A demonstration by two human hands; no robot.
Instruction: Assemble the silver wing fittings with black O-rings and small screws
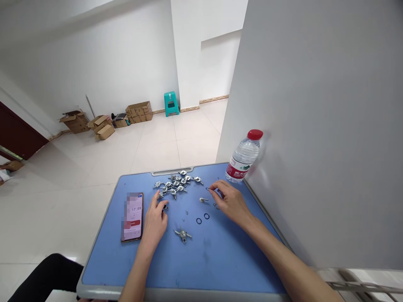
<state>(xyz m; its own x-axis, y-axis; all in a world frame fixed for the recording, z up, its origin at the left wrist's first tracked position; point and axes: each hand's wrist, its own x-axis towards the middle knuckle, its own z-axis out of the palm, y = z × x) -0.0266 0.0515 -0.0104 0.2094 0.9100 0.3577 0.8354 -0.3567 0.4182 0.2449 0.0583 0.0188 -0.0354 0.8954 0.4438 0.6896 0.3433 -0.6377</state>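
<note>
My right hand (231, 202) pinches a thin black rubber ring (207, 188) between thumb and fingertips, just above the table. Beneath it lie a small metal piece with a pin (203, 200) and another small metal bit, partly hidden. My left hand (155, 218) has thumb and index finger apart, beside a small dark-and-silver metal part (166, 207) that the thumb partly covers. Past its fingertips is a heap of silver metal fittings (176, 182). Between the hands are two black rings (199, 221), tiny metal bits (187, 212) and a single star-shaped metal fitting (183, 235).
A phone (132, 217) lies on the blue table (201, 268) at the left. A water bottle with a red cap (244, 157) stands at the back right against a grey panel (315, 126). Cardboard boxes (139, 112) and a teal stool (171, 103) are on the floor beyond.
</note>
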